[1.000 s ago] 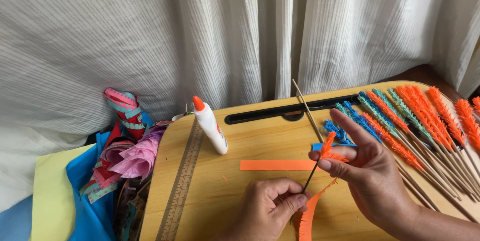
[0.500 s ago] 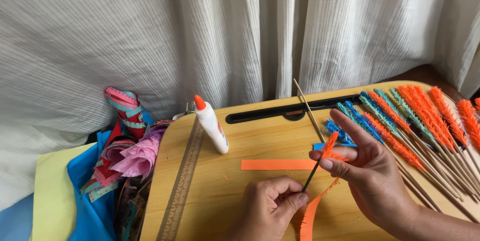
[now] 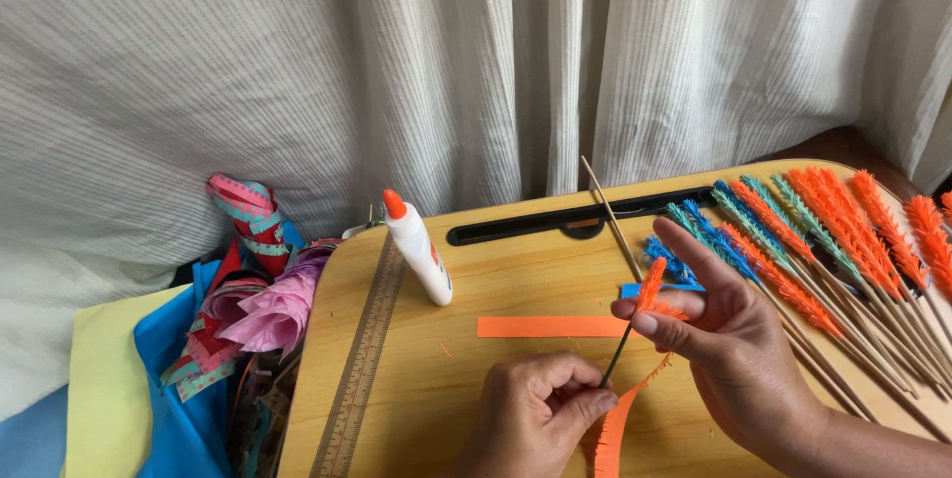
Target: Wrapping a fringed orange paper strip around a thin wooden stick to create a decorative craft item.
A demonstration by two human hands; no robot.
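White ribbed curtain (image 3: pixel 476 61) behind; light wooden lap desk with printed ruler edge (image 3: pixel 397 379) below. Along the right, a fan of finished orange and teal fringed paper sticks (image 3: pixel 823 230), well over 10. Near centre, white glue bottle with orange cap (image 3: pixel 418 248) upright; flat orange paper strip (image 3: pixel 550 326) uncut, just beside. Right hand (image 3: pixel 734 349) pinching fringed orange paper strip (image 3: pixel 620 418) onto thin wooden skewer (image 3: pixel 620 359); left hand (image 3: pixel 540 418) pinched on the skewer's lower end. Only the tip wrapped; most fringe hanging loose.
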